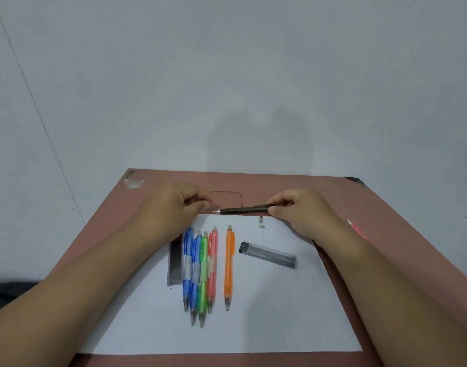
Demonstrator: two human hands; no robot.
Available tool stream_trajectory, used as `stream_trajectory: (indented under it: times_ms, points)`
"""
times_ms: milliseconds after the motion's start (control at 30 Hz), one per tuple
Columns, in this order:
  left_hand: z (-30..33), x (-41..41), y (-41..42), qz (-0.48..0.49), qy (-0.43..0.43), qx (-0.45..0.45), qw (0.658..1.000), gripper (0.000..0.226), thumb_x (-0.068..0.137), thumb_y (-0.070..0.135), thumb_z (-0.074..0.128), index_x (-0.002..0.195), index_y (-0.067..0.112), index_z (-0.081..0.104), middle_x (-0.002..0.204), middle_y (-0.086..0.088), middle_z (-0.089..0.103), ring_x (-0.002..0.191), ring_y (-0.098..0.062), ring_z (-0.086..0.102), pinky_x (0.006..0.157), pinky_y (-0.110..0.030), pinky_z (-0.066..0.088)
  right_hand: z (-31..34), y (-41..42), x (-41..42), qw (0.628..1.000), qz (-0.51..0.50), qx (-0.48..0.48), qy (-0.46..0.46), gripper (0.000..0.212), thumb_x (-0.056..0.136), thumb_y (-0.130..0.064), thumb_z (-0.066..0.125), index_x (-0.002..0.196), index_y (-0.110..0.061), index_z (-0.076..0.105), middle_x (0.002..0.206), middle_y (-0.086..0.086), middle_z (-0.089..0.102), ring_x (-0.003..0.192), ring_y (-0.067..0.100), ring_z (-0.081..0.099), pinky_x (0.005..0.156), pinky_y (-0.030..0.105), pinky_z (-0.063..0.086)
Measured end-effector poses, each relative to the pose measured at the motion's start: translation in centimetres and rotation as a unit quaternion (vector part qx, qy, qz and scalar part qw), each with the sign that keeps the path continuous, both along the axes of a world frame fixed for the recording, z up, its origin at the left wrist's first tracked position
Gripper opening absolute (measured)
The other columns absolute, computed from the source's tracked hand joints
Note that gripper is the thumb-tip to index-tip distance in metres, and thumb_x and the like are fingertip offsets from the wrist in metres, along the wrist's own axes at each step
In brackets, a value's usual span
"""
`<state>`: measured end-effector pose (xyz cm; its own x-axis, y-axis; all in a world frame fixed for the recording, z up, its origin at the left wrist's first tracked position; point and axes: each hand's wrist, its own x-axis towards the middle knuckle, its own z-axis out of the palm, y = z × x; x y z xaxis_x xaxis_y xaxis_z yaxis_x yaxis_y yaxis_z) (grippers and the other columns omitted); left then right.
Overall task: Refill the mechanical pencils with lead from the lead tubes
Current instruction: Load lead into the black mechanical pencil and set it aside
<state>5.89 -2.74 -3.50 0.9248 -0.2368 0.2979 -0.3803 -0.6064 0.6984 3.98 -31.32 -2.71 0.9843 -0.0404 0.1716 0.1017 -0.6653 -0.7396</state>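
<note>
Black pencil (243, 209): light, stiff, slick; right hand (301, 207) pinches its end, left hand (179, 205) pinches something unclear, probably brittle lead.

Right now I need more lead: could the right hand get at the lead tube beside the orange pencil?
Probably yes: the lead tube lies uncovered on the paper, near the right hand, though that hand must first release the dark pencil.

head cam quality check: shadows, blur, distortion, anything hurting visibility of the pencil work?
Head view: soft, even light, no glare; a faint head-shaped shadow on the wall. Wide-angle stretch enlarges the forearms at the bottom edge. Left hand fingertips look slightly smeared, so any lead there is unreadable; the black pencil in the right hand is a little soft.
</note>
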Motion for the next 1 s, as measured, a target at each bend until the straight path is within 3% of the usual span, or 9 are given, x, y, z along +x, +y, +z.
stream_trajectory:
  times_ms: [133, 267, 367, 500, 567, 733, 833, 1000]
  points:
    - [0.1, -0.1, 0.0, 0.001, 0.002, 0.008, 1.0, 0.011, 0.095, 0.037, 0.066, 0.096, 0.039, 0.076, 0.091, 0.027, 0.072, 0.089, 0.005, 0.065, 0.07, -0.027, 0.058, 0.0, 0.1, 0.1, 0.999, -0.001, -0.037, 0.014, 0.023, 0.087, -0.025, 0.078, 0.073, -0.042, 0.074, 0.07, -0.031, 0.067, 0.064, -0.012, 0.06, 0.059, 0.012, 0.04]
    - [0.2, -0.2, 0.0, -0.004, 0.014, 0.006, 1.0, 0.011, 0.096, 0.038, 0.065, 0.095, 0.04, 0.076, 0.089, 0.028, 0.072, 0.087, 0.008, 0.065, 0.067, -0.026, 0.059, 0.3, 0.1, -0.2, 0.999, 0.01, -0.042, 0.016, 0.02, 0.087, -0.024, 0.078, 0.08, -0.042, 0.074, 0.069, -0.027, 0.068, 0.066, -0.017, 0.058, 0.055, 0.002, 0.038]
    - [0.2, -0.1, 0.0, -0.003, 0.013, 0.003, 1.0, 0.011, 0.096, 0.037, 0.065, 0.095, 0.041, 0.076, 0.088, 0.031, 0.071, 0.086, 0.011, 0.064, 0.063, -0.022, 0.055, 1.1, 0.2, -0.8, 0.999, 0.003, -0.034, -0.002, 0.017, 0.087, -0.023, 0.078, 0.096, -0.038, 0.077, 0.081, -0.023, 0.069, 0.072, -0.021, 0.058, 0.058, 0.001, 0.039]
    - [0.1, 0.0, 0.0, -0.001, 0.003, -0.003, 1.0, 0.011, 0.096, 0.037, 0.065, 0.095, 0.04, 0.075, 0.09, 0.033, 0.07, 0.087, 0.013, 0.063, 0.059, -0.016, 0.051, 2.8, 0.6, -2.3, 0.998, 0.035, -0.036, -0.045, 0.009, 0.082, -0.028, 0.08, 0.08, -0.036, 0.078, 0.069, -0.025, 0.066, 0.063, -0.009, 0.058, 0.056, 0.004, 0.04]
    - [0.1, -0.1, 0.0, 0.0, 0.0, -0.003, 1.0, 0.01, 0.096, 0.038, 0.066, 0.095, 0.04, 0.075, 0.09, 0.034, 0.069, 0.088, 0.015, 0.062, 0.055, -0.009, 0.048, 3.6, 1.1, -3.2, 0.993, 0.091, -0.075, -0.011, 0.006, 0.077, -0.038, 0.083, 0.077, -0.038, 0.077, 0.07, -0.023, 0.067, 0.062, -0.007, 0.057, 0.054, 0.006, 0.041]
    - [0.4, -0.4, -0.1, -0.003, -0.012, -0.009, 1.0, 0.009, 0.095, 0.037, 0.066, 0.091, 0.04, 0.074, 0.088, 0.034, 0.069, 0.088, 0.015, 0.062, 0.053, -0.008, 0.047, 3.9, 1.8, -3.9, 0.957, 0.171, -0.213, 0.103, 0.033, 0.062, -0.061, 0.086, 0.085, -0.041, 0.073, 0.081, -0.024, 0.068, 0.067, -0.008, 0.058, 0.05, 0.007, 0.039]
    - [0.8, -1.0, -0.4, -0.014, -0.016, -0.016, 1.0, 0.009, 0.095, 0.037, 0.066, 0.091, 0.041, 0.074, 0.088, 0.036, 0.068, 0.088, 0.016, 0.061, 0.053, -0.008, 0.047, 3.6, 1.9, -3.9, 0.951, 0.192, -0.218, 0.108, 0.03, 0.065, -0.056, 0.087, 0.085, -0.038, 0.073, 0.082, -0.025, 0.068, 0.067, -0.009, 0.058, 0.05, 0.005, 0.039]
    - [1.6, -2.1, -0.6, -0.052, -0.019, -0.017, 0.998, 0.012, 0.094, 0.042, 0.065, 0.099, 0.039, 0.076, 0.091, 0.033, 0.068, 0.091, 0.01, 0.061, 0.071, -0.024, 0.051, 3.5, 2.3, -3.9, 0.963, 0.184, -0.176, 0.084, 0.015, 0.076, -0.041, 0.082, 0.084, -0.034, 0.073, 0.08, -0.019, 0.071, 0.058, -0.004, 0.058, 0.048, 0.008, 0.039]
